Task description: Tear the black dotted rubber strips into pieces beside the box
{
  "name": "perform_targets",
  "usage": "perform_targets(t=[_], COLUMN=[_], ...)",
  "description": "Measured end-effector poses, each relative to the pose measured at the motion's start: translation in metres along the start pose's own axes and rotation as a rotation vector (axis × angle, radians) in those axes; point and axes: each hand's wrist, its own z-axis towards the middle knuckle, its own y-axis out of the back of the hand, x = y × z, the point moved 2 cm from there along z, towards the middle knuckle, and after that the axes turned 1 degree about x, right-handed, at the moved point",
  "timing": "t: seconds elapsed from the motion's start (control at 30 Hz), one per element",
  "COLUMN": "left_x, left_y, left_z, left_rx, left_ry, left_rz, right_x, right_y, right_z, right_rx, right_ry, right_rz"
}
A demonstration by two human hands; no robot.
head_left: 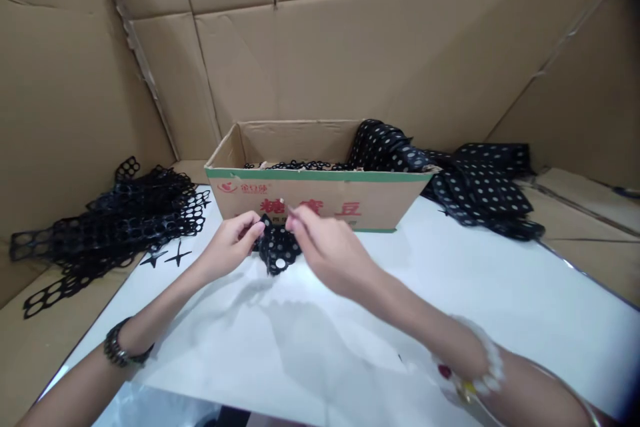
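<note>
My left hand (235, 240) pinches the upper left corner of a small black sheet with pale round dots (285, 247), in front of the box. The sheet hangs crumpled just above the white table; one white round spot shows near its lower edge. My right hand (330, 247) is closed in a pinch beside the sheet's upper right. A small thin tip pokes out from its fingers toward the left, too blurred to name. Whether the right fingers also touch the sheet, I cannot tell.
A cardboard box (320, 203) with red lettering holds black ring-shaped pieces. Dotted black sheets (480, 187) drape over its right side. Black perforated strips (110, 220) are heaped at left, near two star-shaped scraps (177, 254). Cardboard walls (350, 47) enclose the white table (400, 293).
</note>
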Motion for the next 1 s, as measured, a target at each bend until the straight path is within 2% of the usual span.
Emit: perform_targets(t=[0.1,0.23,0.7,1.0], left_x=[0.010,0.010,0.012,0.015], left_y=[-0.009,-0.012,-0.021,-0.024], left_z=[0.000,-0.001,-0.004,-0.003], left_rx=[0.048,0.067,0.050,0.038], left_ry=[0.052,0.067,0.040,0.076], left_rz=[-0.192,-0.328,-0.394,-0.447], right_x=[0.004,-0.001,0.003,0.005], right_y=[-0.029,-0.046,-0.050,-0.053], right_z=[-0.019,-0.022,-0.021,-0.023], right_rx=[0.095,0.134,0.101,0.063], right_ry=[0.042,0.067,0.060,0.062], right_rz=[-0.050,-0.117,-0.264,-0.272])
